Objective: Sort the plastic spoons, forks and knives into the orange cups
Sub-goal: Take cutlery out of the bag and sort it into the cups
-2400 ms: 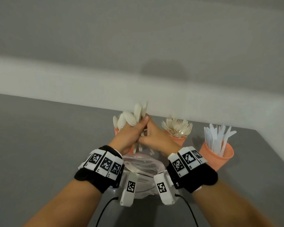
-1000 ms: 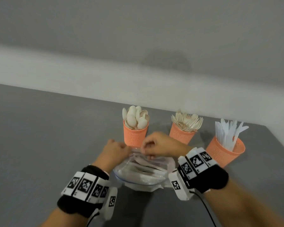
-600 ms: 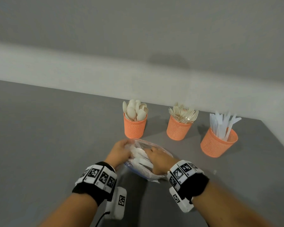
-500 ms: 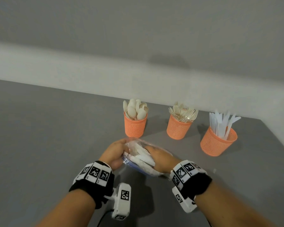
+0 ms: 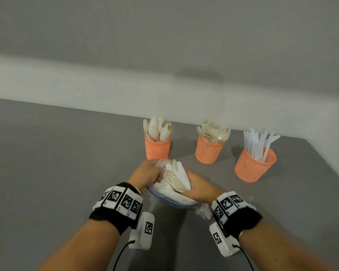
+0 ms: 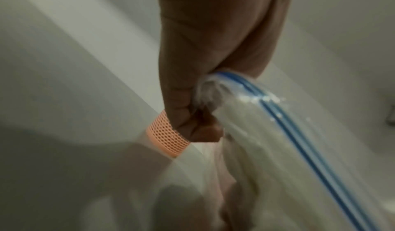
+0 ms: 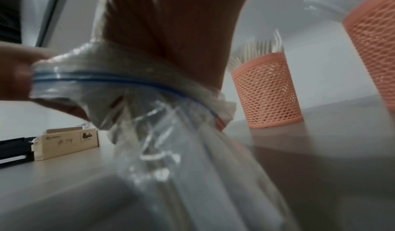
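Grey table, left hand pinching bag rim, right hand gripping cutlery bundle between both hands

Both forearms are bare. Each wrist wears a black wristband ringed with white tiles printed with black square markers — a white camera block hangs beneath, itself marker-tagged, trailing a thin black cable.
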Demonstrator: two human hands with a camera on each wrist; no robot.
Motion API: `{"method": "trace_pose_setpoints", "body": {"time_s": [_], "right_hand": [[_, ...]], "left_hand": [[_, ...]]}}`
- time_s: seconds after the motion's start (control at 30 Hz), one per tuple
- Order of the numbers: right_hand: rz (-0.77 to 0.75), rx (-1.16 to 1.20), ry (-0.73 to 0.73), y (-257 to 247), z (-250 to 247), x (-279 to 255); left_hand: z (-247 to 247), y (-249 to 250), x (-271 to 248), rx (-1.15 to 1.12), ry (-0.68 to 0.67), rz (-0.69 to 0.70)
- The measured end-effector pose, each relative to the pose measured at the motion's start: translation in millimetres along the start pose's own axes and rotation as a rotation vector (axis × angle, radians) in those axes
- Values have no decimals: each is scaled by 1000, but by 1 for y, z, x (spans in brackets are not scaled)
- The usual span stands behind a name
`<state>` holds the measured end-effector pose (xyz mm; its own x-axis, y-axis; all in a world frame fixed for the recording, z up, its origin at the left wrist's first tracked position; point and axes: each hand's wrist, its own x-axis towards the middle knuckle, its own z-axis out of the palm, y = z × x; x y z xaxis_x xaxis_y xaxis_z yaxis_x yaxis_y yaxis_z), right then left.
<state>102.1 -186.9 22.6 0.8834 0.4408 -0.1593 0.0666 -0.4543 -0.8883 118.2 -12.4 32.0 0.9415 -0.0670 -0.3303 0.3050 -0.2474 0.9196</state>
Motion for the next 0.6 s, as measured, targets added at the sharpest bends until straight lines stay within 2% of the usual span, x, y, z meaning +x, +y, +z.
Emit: {"method": "trace_pose_setpoints", "body": {"time_s": [0.1, 0.2, 0.27, 0.33, 0.4, 0.5, 0.6], "right_hand": [[-32, 21, 81, 1, 4, 1], [-38, 87, 115, 4, 2, -1], [-13, 96, 122, 8, 1, -2], [20, 139, 127, 12, -1, -3], [55, 296, 151, 15, -5, -5], [80, 551, 182, 11, -10, -4], [61, 653, 221, 7, -16, 1]], "left_hand": [[0, 9, -3, -330, 21, -106], [3, 14, -3, -575, -65, -172], [6, 13, -1, -590, -97, -191], [8, 11, 4, -552, -58, -192], [5, 10, 7, -552, -22, -200], [3, 6, 8, -605, -62, -224], [3, 4, 5, -552, -24, -143]]}}
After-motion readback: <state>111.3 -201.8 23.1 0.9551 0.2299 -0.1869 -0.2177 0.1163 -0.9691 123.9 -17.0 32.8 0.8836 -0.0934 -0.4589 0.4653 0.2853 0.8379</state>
